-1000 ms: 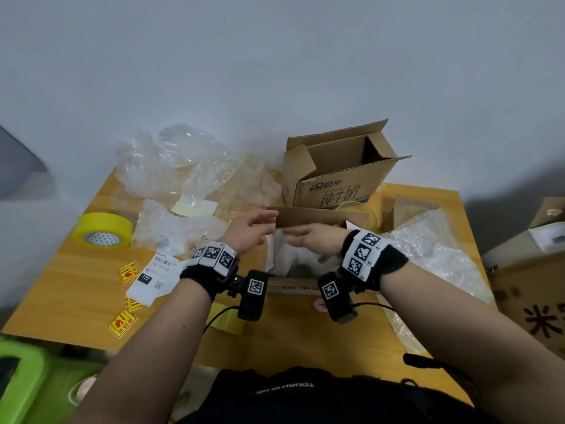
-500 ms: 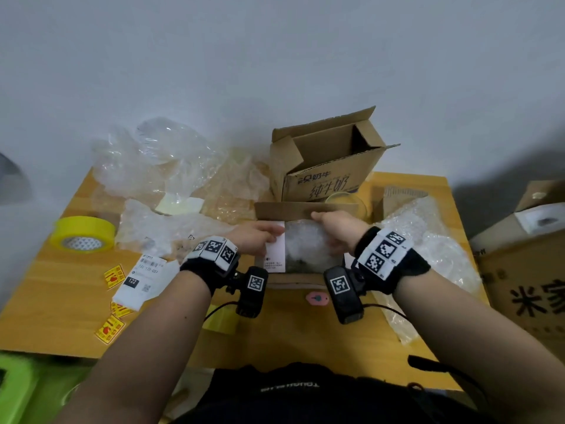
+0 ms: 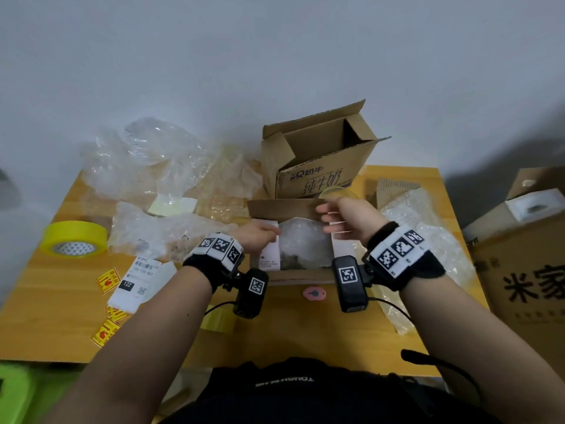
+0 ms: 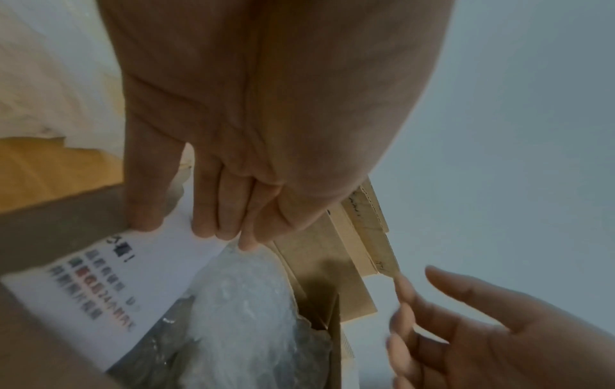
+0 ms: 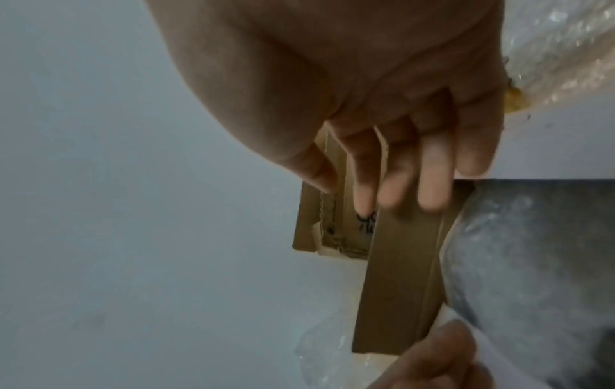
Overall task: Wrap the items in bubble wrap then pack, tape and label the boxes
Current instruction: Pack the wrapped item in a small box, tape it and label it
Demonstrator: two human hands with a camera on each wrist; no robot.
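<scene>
A small open cardboard box (image 3: 299, 275) sits on the table in front of me with a bubble-wrapped item (image 3: 305, 243) inside. My left hand (image 3: 260, 237) presses the box's left flap (image 3: 270, 252), white with print, with straight fingers (image 4: 216, 223) at the edge of the wrapped item (image 4: 239, 302). My right hand (image 3: 345, 218) hovers open over the box's far right corner, its fingers (image 5: 396, 184) spread near the brown far flap (image 5: 399, 276) and holding nothing. The right flap is mostly hidden behind my right wrist.
A larger open carton (image 3: 318, 160) stands behind the small box. Crumpled plastic (image 3: 159, 166), a yellow tape roll (image 3: 75, 240), a shipping label (image 3: 137, 280) and yellow stickers (image 3: 108, 280) lie left. Loose bubble wrap (image 3: 422, 228) lies right, with another carton (image 3: 526, 249) beyond the table edge.
My right hand has lifted off the box's far edge and now hovers with spread fingers. My left hand has stayed on the left flap. The wrapped item shows more.
</scene>
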